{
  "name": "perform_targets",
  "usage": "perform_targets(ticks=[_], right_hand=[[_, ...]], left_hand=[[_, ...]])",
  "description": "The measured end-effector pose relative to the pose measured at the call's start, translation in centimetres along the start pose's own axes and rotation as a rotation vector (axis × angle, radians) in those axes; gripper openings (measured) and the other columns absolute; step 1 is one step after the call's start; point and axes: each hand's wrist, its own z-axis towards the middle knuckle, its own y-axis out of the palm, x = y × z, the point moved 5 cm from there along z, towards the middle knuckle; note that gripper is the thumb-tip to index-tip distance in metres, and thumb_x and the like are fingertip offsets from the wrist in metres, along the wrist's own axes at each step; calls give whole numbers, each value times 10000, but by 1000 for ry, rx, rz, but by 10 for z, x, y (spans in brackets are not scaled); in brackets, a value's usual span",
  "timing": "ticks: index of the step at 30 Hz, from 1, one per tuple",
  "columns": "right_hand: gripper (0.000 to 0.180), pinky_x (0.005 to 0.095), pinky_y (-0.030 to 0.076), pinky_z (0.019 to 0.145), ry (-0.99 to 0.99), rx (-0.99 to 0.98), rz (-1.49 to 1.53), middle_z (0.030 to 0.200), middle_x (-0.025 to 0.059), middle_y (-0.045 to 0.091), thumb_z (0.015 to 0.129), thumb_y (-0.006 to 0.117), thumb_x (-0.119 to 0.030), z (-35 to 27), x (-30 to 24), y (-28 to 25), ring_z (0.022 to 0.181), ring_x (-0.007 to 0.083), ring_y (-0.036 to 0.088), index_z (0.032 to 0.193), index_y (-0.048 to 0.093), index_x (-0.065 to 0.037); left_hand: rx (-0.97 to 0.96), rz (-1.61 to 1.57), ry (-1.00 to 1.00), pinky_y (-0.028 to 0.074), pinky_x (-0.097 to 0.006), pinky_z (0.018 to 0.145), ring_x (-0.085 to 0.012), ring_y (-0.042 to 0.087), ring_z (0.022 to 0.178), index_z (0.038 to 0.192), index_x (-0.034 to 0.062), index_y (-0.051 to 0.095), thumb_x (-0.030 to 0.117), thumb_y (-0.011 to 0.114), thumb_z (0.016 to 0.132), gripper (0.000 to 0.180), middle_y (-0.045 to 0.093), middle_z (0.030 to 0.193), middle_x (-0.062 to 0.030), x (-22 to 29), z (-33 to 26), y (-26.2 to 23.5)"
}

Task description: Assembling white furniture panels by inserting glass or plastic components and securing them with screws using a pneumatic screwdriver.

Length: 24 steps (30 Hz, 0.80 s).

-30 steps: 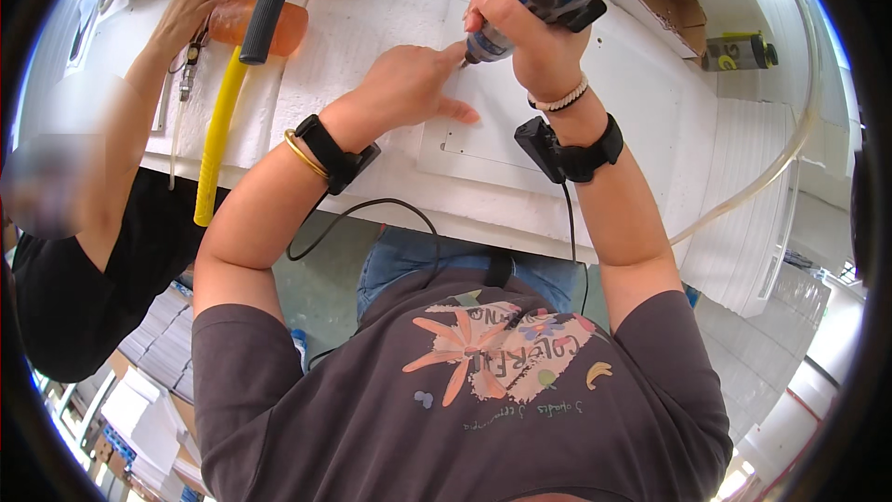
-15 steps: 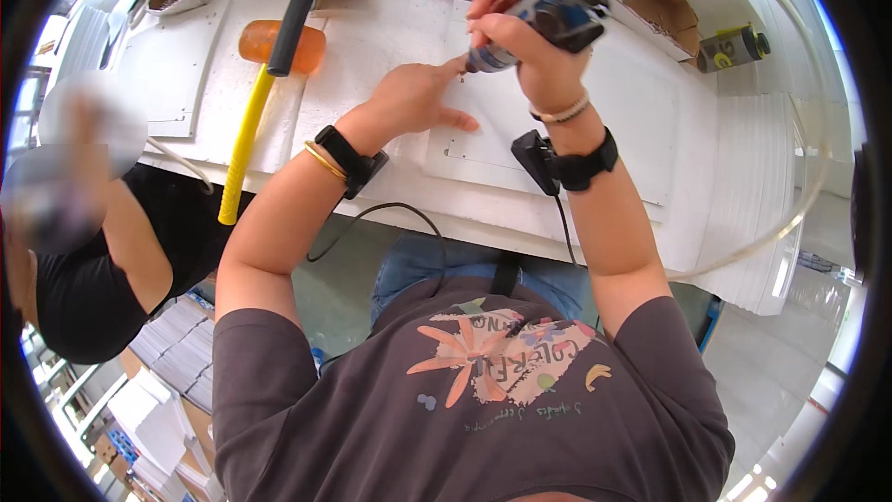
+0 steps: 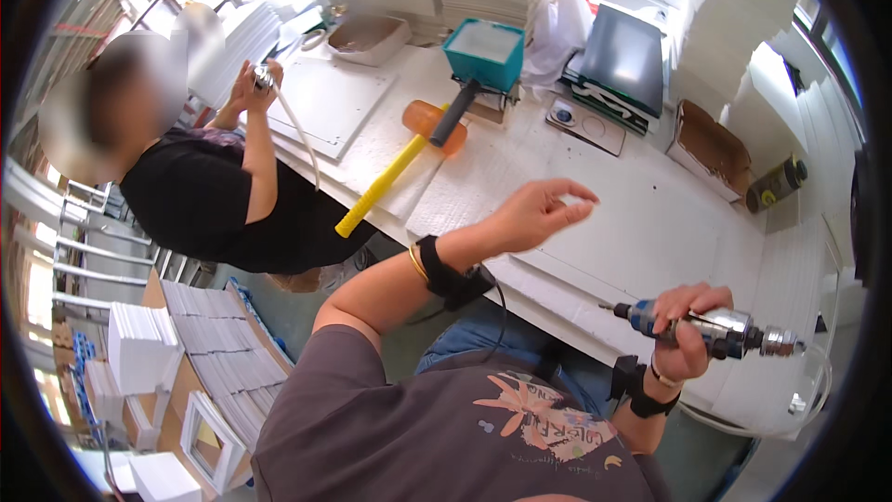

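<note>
Near the close edge of a white surface (image 3: pixel 451 188), the right hand (image 3: pixel 688 330) grips a power driver (image 3: pixel 734 323) crosswise, bit pointing left. Beyond and leftward, the left hand (image 3: pixel 541 217), fingertips nearly meeting, hovers over a white panel (image 3: pixel 646 228); anything pinched is unclear.

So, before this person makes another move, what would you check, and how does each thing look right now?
1. Power tool firmly gripped: ok, the right hand is wrapped around it.
2. Left hand clear of the tool's tip: ok, they are apart.
3. Tip at the white panel's surface: not ok, it is off toward the table's near edge.
4. Mallet out of the way: ok, it lies left of the panel.
5. Small part between the left fingertips: cannot tell, too small to see.
</note>
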Motion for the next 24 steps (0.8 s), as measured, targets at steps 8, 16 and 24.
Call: perform_targets(ticks=[8, 16, 24], right_hand=[[243, 321, 438, 551, -36, -52, 10, 708, 123, 511, 667, 569, -70, -17, -12, -6, 501, 180, 499, 860, 426, -36], [239, 328, 441, 554, -17, 15, 57, 704, 125, 521, 678, 575, -68, -25, -1, -5, 495, 179, 497, 864, 429, -33], [274, 330, 437, 544, 19, 61, 52, 702, 123, 524, 682, 628, -102, -20, -3, -18, 492, 183, 490, 862, 432, -41]], left_hand=[[107, -61, 418, 213, -177, 471, 3, 263, 514, 1209, -15, 405, 30, 444, 900, 314, 303, 565, 85, 102, -64, 10], [-25, 236, 1091, 149, -194, 433, -11, 219, 443, 1318, -9, 300, 418, 815, 540, 1026, 244, 518, 77, 232, -83, 0], [-80, 199, 1126, 151, -195, 435, -14, 217, 446, 1309, -10, 316, 417, 821, 526, 1025, 240, 520, 76, 227, -54, 24]])
